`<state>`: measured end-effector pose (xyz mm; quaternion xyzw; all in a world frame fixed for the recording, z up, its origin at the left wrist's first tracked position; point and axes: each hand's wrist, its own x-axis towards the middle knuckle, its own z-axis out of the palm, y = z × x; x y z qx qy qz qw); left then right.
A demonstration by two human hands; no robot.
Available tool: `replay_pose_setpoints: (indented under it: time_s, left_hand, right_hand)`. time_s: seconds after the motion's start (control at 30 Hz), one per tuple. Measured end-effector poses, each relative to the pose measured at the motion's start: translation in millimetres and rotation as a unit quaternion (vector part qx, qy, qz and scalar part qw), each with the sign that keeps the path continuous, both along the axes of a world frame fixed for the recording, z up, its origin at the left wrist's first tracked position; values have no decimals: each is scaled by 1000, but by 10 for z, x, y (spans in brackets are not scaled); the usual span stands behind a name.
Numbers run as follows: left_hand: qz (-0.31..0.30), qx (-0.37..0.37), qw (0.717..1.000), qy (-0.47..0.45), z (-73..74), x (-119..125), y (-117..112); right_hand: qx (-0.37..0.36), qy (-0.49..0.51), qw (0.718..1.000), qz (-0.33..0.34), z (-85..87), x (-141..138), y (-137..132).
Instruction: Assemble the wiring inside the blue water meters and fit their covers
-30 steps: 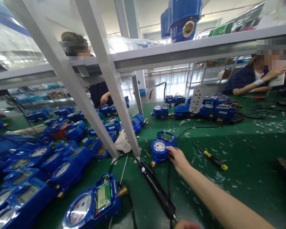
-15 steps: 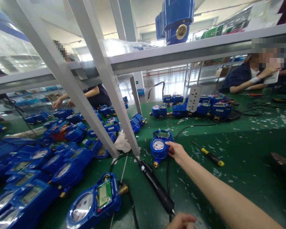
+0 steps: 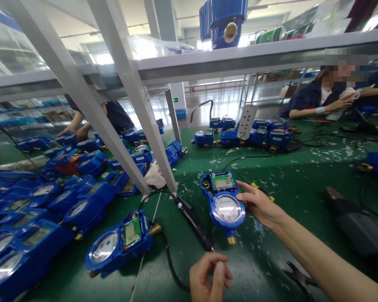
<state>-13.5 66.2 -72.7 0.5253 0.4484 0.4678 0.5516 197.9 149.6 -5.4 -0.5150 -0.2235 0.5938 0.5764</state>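
My right hand (image 3: 261, 206) grips the right side of a blue water meter (image 3: 229, 209), fingers at its edge and the dial turned up to me. The meter's top compartment is uncovered, showing a green board with a small display. Below and left of it, my left hand (image 3: 209, 274) is loosely curled with fingers apart; I see nothing in it. A black electric screwdriver (image 3: 193, 222) lies just beyond that hand, its tip close to the fingers. Left of the screwdriver, another uncovered water meter (image 3: 121, 243) rests on the green table.
Many blue meters (image 3: 82, 209) crowd the left side. White shelf posts (image 3: 145, 96) rise from the table. A yellow-black screwdriver (image 3: 261, 191) lies behind my right hand, pliers (image 3: 297, 277) under my forearm. A power strip (image 3: 247, 121) hangs ahead. Two or more people sit or stand beyond.
My right hand has brought the water meter nearer and turned it a little. My left hand has moved up and left, further into view. The camera view has shifted slightly.
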Motion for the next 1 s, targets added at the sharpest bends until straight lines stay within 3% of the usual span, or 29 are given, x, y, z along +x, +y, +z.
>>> replay_pose_setpoints:
  time_s: [0.13,0.2,0.27,0.37,0.47,0.53,0.7,1.0]
  left_hand:
    - [127,119,983,65,143,-15,-17]
    - [136,165,973,86,215,7,3]
    - [103,174,973,111,299,33,21]
    - [-1,151,975,165,440,54,29]
    - [-84,119,967,209,547,52,28]
    - [-104,107,962,227,581,47,33]
    - [-93,126,950,269,566,31,68]
    - [-35,228,921,315,372,28,41]
  right_hand:
    - [-44,-4,999,16,26,20,-575]
    - [-65,-11,997,33,10,31,-802]
    - [-82,-14,995,58,-20,56,-968]
    - [-95,-7,991,95,-88,103,-1112]
    - [-102,-6,987,128,-158,131,-1166]
    - [-104,-12,983,150,-198,133,-1172]
    - [-87,-51,972,211,-321,152,-1134]
    - [-46,-90,960,263,-432,250,-1057]
